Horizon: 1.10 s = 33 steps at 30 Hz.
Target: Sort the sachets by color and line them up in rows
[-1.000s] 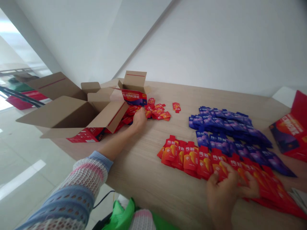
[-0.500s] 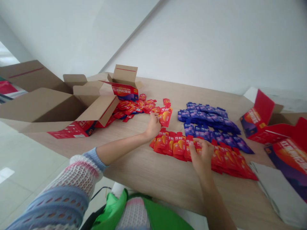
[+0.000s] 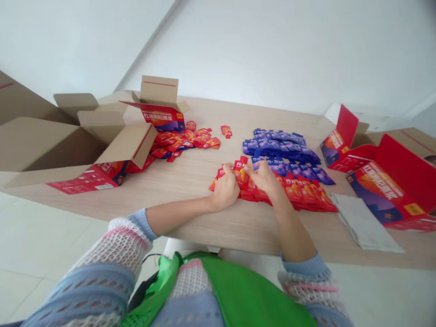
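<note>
My left hand (image 3: 225,188) and my right hand (image 3: 264,178) meet over the left end of a row of red gel sachets (image 3: 299,193) on the wooden table (image 3: 190,222). Both hands pinch red sachets, and their fingers hide part of the row. Behind the row lie tightly packed blue-purple sachets (image 3: 281,150), close to my right hand. A loose heap of small red sachets (image 3: 184,143) sits farther left, out of reach of my fingers, beside a small red sachet pair (image 3: 226,131).
A large open cardboard box (image 3: 51,145) and a red printed carton (image 3: 163,119) stand at the table's left end. Red cartons (image 3: 384,190) and a grey sheet (image 3: 363,222) lie at the right. A green bag (image 3: 235,290) rests on my lap.
My left hand has moved right from the loose heap to the row, and both hands have closed together over it. The view has swung right, showing more red cartons.
</note>
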### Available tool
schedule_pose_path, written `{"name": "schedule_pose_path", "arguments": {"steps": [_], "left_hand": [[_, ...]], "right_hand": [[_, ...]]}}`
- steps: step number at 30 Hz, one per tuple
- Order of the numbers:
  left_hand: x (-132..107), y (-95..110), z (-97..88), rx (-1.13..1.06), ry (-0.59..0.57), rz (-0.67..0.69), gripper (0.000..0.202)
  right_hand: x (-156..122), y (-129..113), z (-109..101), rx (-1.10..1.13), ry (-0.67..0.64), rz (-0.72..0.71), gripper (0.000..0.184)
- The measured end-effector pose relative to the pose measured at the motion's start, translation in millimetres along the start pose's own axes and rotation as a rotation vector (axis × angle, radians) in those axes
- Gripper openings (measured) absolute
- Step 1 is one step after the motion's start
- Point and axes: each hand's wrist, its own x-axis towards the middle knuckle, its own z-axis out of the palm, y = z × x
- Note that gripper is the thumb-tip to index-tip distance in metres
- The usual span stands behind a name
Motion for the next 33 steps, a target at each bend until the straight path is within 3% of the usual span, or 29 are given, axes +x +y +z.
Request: {"name": "schedule_pose_path", "arguments": {"steps": [2, 5, 8, 10, 13, 16, 18, 21, 24, 27, 30, 31, 33], "left_hand": [[-8.1, 0.3, 5.5, -0.001, 0.033, 0.035, 0.037], [-18.3, 5.4, 14.3, -0.012, 0.076, 0.115, 0.032], [-16.8, 11.4, 13.6, 0.021, 0.110, 0.137, 0.030], [-6.0, 7.5, 3.8, 0.055, 0.201, 0.098, 0.036], [18.8, -21.7, -17.4, 0.083, 0.442, 0.051, 0.044], [39.3, -68.3, -30.6, 0.075, 0.625, -0.048, 0.037], [45.3, -94.0, -32.5, 0.084, 0.583, -0.133, 0.032], [45.9, -110.7, -31.6, 0.073, 0.388, -0.157, 0.026], [42.5, -108.0, -31.1, 0.032, 0.218, -0.092, 0.031], [35.9, -101.0, -29.5, 0.017, 0.166, -0.063, 0.038], [27.5, -95.4, -24.8, 0.013, 0.089, -0.060, 0.040], [24.9, -93.6, -22.8, 0.026, 0.056, -0.061, 0.043], [20.6, -90.0, -18.7, 0.081, 0.015, -0.062, 0.047]], "right_hand": [[1.9, 4.5, -3.1, -0.044, -0.111, 0.001, 0.029], [11.1, 8.6, -9.8, 0.046, -0.267, -0.108, 0.033], [21.3, 7.6, -11.8, 0.211, -0.270, -0.204, 0.036], [24.7, 3.8, -8.9, 0.303, -0.295, -0.200, 0.040], [26.0, -3.0, 1.7, 0.334, -0.369, -0.127, 0.042], [28.2, -4.4, 16.8, 0.221, -0.301, -0.106, 0.041], [30.7, -1.4, 26.7, 0.134, -0.239, -0.116, 0.040], [32.9, 4.8, 39.0, 0.050, -0.221, -0.105, 0.036], [28.3, 5.1, 46.9, -0.043, -0.202, -0.053, 0.030], [18.0, -4.5, 48.2, -0.255, -0.089, 0.065, 0.023], [8.2, -18.1, 41.8, -0.440, 0.053, 0.151, 0.064], [5.2, -21.8, 38.4, -0.449, 0.082, 0.155, 0.069], [-1.9, -26.6, 32.1, -0.440, 0.115, 0.145, 0.057]]}}
